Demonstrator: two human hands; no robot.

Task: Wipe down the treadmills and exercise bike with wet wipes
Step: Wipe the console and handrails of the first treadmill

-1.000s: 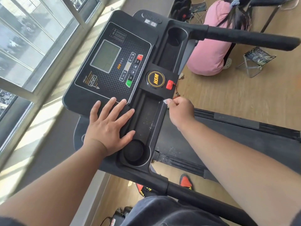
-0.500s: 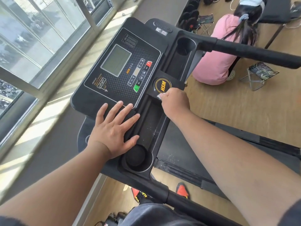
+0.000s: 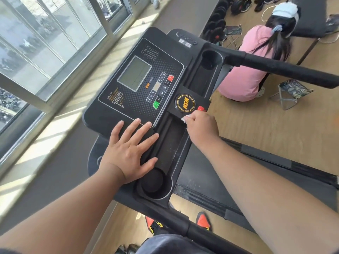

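Wiping the treadmill console with a wet wipe held in the right hand.

The wet wipe is mostly hidden: only a white corner shows at the curled fingers of the right hand, pressed on the console just below the round HSM badge and beside the red safety key, itself partly covered. The left hand lies flat, fingers spread, on the near edge of the console, beside the near cup holder. The right handrail is cut off by the frame edge. The floor is light wood; windows run along the left. Far right, a person in a pink top crouches, partly screened by the handrail, near a folding stool. Dumbbells line the far wall.
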